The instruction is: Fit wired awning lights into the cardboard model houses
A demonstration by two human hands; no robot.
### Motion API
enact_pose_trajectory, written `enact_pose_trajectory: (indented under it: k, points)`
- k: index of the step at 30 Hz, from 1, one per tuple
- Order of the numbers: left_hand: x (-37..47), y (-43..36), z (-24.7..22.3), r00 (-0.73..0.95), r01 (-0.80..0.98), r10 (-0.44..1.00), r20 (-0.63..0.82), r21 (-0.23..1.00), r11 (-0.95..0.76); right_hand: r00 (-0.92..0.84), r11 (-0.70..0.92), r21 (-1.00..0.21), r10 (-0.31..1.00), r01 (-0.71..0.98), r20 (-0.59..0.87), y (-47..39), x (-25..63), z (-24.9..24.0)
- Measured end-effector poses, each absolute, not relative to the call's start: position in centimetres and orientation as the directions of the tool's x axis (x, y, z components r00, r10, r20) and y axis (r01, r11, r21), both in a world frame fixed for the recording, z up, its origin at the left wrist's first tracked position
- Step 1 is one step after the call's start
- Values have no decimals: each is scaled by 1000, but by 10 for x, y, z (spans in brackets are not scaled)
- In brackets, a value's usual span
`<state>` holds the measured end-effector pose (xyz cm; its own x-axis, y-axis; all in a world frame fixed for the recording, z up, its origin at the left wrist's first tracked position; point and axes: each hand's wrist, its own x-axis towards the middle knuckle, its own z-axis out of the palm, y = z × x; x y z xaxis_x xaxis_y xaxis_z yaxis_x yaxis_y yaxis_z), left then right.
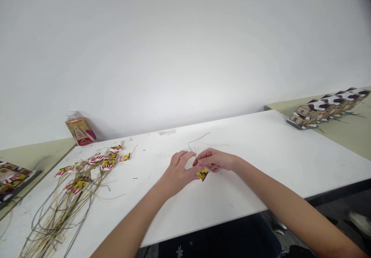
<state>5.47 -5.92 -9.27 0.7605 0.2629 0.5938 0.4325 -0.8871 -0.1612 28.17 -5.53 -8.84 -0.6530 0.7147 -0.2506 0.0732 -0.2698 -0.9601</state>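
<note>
Between my two hands is a small yellow printed piece [203, 174] with dark and red marks, held low over the white table. A thin dark wire [189, 145] rises from it and bends off to the upper right; a paler strand runs rightward beyond my right hand. My left hand [183, 170] has its thumb and fingers closed at the piece's upper edge. My right hand [213, 159] pinches at the wire where it meets the piece, its fingertips touching those of the left. The exact grip point is partly hidden by the fingers.
At left lies a bundle of long wires [62, 215] with several yellow and red-striped pieces [108, 161]. A bottle [80, 128] stands against the wall. Printed model houses sit at the right [324, 109] and far left [13, 178]. The white table's [185, 227] front edge is near me.
</note>
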Motion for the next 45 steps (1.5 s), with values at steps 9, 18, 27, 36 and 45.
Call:
enact_pose_trajectory:
  k: [9,18,27,36,45]
  points:
    - [52,-57,-95,792,446,304,529,-162,-880,-365,-178,-979,922,-97,-131,-49,283,-90]
    - [44,-47,-104,751,570,455,479,-121,-813,45,-179,-901,976,-394,-214,-33,294,-95]
    - [29,-40,-102,766,613,546,339,-132,-779,229,-76,-883,952,-463,-203,-30,309,-91]
    - [28,-46,-82,767,612,611,196,63,-789,276,-6,-875,948,-485,-159,-31,309,-89]
    - [31,-43,-88,678,676,649,346,54,-735,311,10,-860,934,-511,-174,-31,309,-86]
